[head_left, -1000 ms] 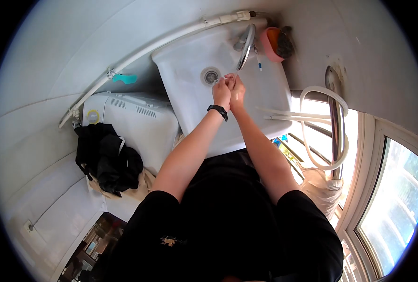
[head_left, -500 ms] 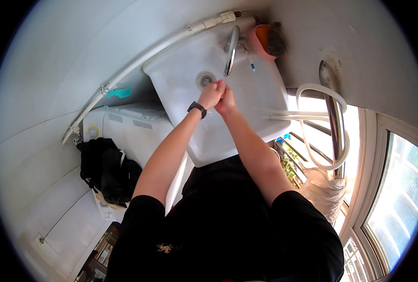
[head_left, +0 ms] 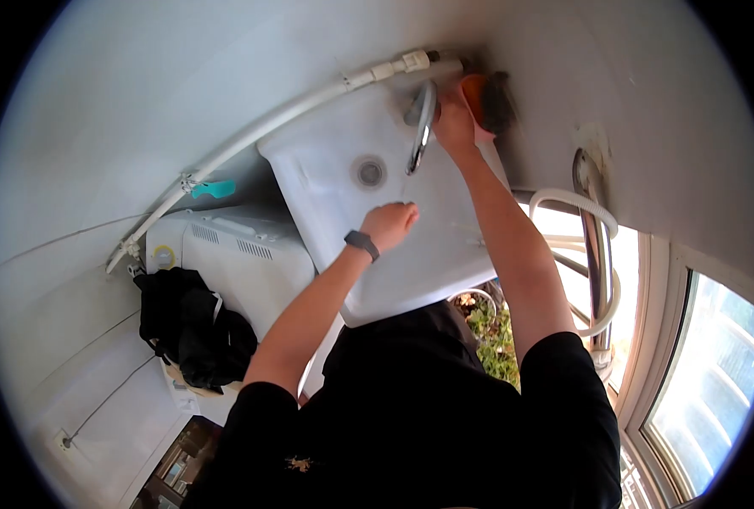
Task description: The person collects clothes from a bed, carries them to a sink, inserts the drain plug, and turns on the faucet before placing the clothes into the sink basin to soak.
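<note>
Head view, sink: the white sink (head_left: 428, 254) is the landmark; the hands are apart from each other over it.
Left hand: the left hand (head_left: 391, 226) is above the sink's basin, on the near side of its drain (head_left: 369, 173), with fingers curled in and drawn together; nothing can be seen in it.
Watch: a dark watch (head_left: 361, 245) is on the left wrist, over the left part of the sink.
Right hand: the right hand (head_left: 456, 123) reaches to the sink's far right corner, just behind the curved faucet; its fingertips are partly hidden, so whether they grip anything cannot be told.
Faucet: the chrome faucet (head_left: 425, 136) stands at the sink's far edge, its spout hanging over the basin.
Pink container: the pink container (head_left: 482, 134) is at the sink's far right corner, close beside the right hand, with a dark item (head_left: 499, 103) at its right side.
White pipe: the white pipe (head_left: 249, 131) runs along the wall behind the sink and off to its left.
White appliance: the white appliance (head_left: 262, 276) is left of the sink, with black cloth (head_left: 192, 331) on its left part.
Pale hose: the pale hose (head_left: 574, 198) loops around a metal pole right of the sink.
</note>
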Motion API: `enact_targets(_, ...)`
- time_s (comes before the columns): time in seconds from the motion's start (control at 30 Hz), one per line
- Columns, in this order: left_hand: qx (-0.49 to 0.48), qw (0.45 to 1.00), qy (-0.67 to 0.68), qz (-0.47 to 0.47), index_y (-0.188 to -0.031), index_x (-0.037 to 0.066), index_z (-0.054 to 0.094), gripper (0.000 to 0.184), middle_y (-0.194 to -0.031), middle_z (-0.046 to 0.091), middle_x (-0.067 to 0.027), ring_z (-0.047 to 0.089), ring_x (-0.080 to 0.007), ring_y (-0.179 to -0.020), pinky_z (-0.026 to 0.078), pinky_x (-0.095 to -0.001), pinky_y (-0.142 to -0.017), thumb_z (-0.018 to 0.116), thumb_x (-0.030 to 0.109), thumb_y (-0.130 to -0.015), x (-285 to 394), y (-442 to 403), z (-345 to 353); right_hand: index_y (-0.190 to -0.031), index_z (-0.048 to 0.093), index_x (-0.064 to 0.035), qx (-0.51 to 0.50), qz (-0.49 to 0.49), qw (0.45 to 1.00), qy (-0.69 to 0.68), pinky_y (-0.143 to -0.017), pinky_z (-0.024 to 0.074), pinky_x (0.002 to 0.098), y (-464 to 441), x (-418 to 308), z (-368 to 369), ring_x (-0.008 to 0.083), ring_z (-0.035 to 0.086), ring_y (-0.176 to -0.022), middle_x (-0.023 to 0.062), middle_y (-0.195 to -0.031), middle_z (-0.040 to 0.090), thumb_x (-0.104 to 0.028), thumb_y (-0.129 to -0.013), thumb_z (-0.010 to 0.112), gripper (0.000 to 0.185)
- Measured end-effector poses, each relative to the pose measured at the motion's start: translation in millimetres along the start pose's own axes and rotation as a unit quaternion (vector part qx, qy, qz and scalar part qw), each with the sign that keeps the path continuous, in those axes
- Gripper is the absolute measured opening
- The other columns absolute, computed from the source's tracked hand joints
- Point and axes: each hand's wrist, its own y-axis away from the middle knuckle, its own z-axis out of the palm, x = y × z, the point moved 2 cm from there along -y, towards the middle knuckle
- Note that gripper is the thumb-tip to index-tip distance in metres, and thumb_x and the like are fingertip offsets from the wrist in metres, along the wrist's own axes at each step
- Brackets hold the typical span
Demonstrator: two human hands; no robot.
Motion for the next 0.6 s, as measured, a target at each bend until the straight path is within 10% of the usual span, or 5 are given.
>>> enact_targets(0.27,0.026,0.997,0.067,-0.017,-0.103,0.008,0.067,0.022,-0.093,0.071,-0.0116,0.068,-0.0331,-0.087,0.054,-0.0454,-0.075,0.054,0.026,-0.100,1,37,11,-0.107,0.072,-0.0107,-0.164,-0.075,0.963,0.203,-0.079,0.0576,0.0420,-27,30,22,0.0342,0.069,-0.092,0.0159,-0.098,0.070,-0.016,-0.088,0.063,0.022)
enact_targets(0.47,0.004,0.998,0.052,-0.032,-0.110,0.009,0.065,0.021,-0.100,0.072,-0.0110,0.068,-0.0332,-0.092,0.054,-0.0455,-0.077,0.055,0.024,-0.099,-1,36,6,-0.106,0.071,-0.0044,0.083,0.021,0.991,-0.103,-0.070,0.0561,0.0340,28,-17,-76,0.0244,0.070,-0.070,0.0116,-0.082,0.072,-0.018,-0.086,0.071,0.024)
enact_targets(0.6,0.053,0.991,0.082,-0.090,-0.118,0.009,0.063,0.026,-0.103,0.071,-0.0144,0.067,-0.0341,-0.096,0.055,-0.0449,-0.080,0.054,0.024,-0.099,0,29,5,-0.108,0.069,0.0001,0.007,0.248,0.932,-0.265,-0.064,0.0543,0.0296,127,-10,-39,0.0137,0.067,-0.065,0.0068,-0.078,0.069,-0.016,-0.090,0.069,0.024)
